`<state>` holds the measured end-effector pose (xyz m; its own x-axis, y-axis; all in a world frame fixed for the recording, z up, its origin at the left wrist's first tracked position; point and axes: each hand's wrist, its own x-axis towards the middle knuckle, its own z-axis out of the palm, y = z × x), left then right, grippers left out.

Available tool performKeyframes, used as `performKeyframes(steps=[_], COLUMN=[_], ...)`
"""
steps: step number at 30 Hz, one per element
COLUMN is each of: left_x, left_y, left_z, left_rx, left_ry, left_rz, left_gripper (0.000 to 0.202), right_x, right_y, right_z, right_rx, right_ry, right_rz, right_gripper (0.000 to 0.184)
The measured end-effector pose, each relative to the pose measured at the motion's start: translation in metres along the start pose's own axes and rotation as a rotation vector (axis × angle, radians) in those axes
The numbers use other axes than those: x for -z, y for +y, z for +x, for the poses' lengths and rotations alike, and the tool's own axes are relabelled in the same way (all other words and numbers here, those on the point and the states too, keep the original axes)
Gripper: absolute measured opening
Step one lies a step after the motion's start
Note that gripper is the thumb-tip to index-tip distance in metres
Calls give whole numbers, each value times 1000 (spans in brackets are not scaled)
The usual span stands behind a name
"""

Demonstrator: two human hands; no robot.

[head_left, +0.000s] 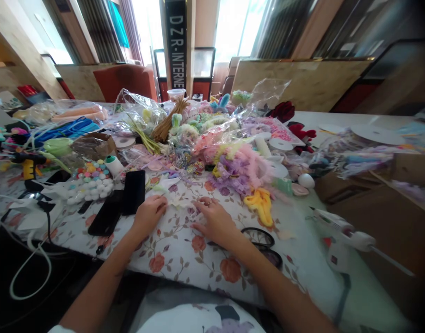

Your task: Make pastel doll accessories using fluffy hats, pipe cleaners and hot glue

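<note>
Reaches both bare arms out over a flowered tablecloth (pixel 184 259). Curls the left hand (pixel 150 213) loosely, with fingertips touching a small pale piece (pixel 177 200) that lies on the cloth between the two hands. Cannot tell if pinching it or only pressing on it. Lays the right hand (pixel 215 221) flat on the cloth just beside that piece, fingers a little apart, holding nothing. Rests the right wrist partly over black scissors (pixel 264 240).

Has a white glue gun (pixel 347 233) well off to the right, near the table edge. Has two black phones (pixel 134 190) just left of the left hand, one partly on top of the other. Sees next a bag of little soft balls (pixel 90 182) on the left and a yellow fuzzy thing (pixel 262 206) on the right. Looks past those at a fluffy pink and purple pile (pixel 240 169) and a yellow glue gun (pixel 28 166). Finds a bundle of brown sticks (pixel 169 120) farther back among clear bags. Ends at a tall black sign (pixel 175 44) with white letters by bright windows.
</note>
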<state>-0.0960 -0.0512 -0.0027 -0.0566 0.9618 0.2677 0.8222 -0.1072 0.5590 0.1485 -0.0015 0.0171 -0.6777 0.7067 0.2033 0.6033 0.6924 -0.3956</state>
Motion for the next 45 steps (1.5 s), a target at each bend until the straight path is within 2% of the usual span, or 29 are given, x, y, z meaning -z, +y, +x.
performKeyframes(steps=[2, 5, 7, 9, 12, 14, 19, 21, 23, 25, 27, 28, 31, 33, 34, 35, 38, 39, 40, 42, 45], left_x=[4, 11, 14, 16, 17, 23, 57, 70, 73, 61, 36, 22, -14, -23, -24, -22, -12, -10, -10, -17, -38], left_y=[8, 24, 33, 40, 48, 55, 87, 102, 115, 123, 126, 125, 115, 104, 98, 91, 69, 62, 56, 47, 41], left_z=[10, 29, 41, 51, 62, 71, 101, 113, 124, 130, 131, 130, 121, 114, 112, 109, 102, 99, 96, 87, 77], left_rx=[34, 72, 69, 71, 70, 53, -11, -73, -128, -153, -150, -142, -158, -187, -201, -208, -170, -153, -145, -166, -221], left_ry=[12, 32, 33, 32, 44, 57, 119, 150, 157, 93, -76, -200, -508, -634, -638, -588, -232, -158, -138, -213, -299], left_rz=[-127, -252, -265, -304, -466, -620, -984, -1028, -1032, -1041, -1026, -984, -687, -460, -370, -301, -171, -145, -130, -131, -203], left_gripper=[27, 27, 25, 25, 24, 24, 29, 28, 26, 25, 25, 25, 22, 23, 25, 26, 28, 28, 28, 30, 31], right_x=[-6, -15, -18, -16, -9, -5, -1, 1, 4, 6, 6, 5, 1, -2, -3, -3, -1, 0, 1, 2, 0], right_y=[-4, 0, 7, 16, 29, 35, 39, 36, 33, 31, 32, 33, 42, 49, 52, 55, 57, 55, 53, 45, 36], right_z=[10, 19, 20, 19, 14, 12, 12, 12, 11, 10, 9, 8, 6, 5, 4, 4, 3, 3, 3, 2, 2], right_rx=[42, -3, -92, -163, -228, -289, -412, -436, -441, -440, -443, -447, -474, -501, -514, -524, -538, -528, -510, -450, -294], right_ry=[-61, -71, -6, 62, 138, 218, 395, 437, 474, 500, 500, 493, 466, 466, 467, 465, 447, 440, 431, 391, 236], right_rz=[-64, -12, 95, 182, 234, 357, 854, 949, 1011, 1050, 1070, 1068, 951, 844, 799, 763, 675, 621, 545, 346, 104], right_gripper=[43, 9, 16, 16, 12, 13, 24, 26, 27, 25, 23, 23, 24, 27, 28, 29, 32, 33, 35, 41, 49])
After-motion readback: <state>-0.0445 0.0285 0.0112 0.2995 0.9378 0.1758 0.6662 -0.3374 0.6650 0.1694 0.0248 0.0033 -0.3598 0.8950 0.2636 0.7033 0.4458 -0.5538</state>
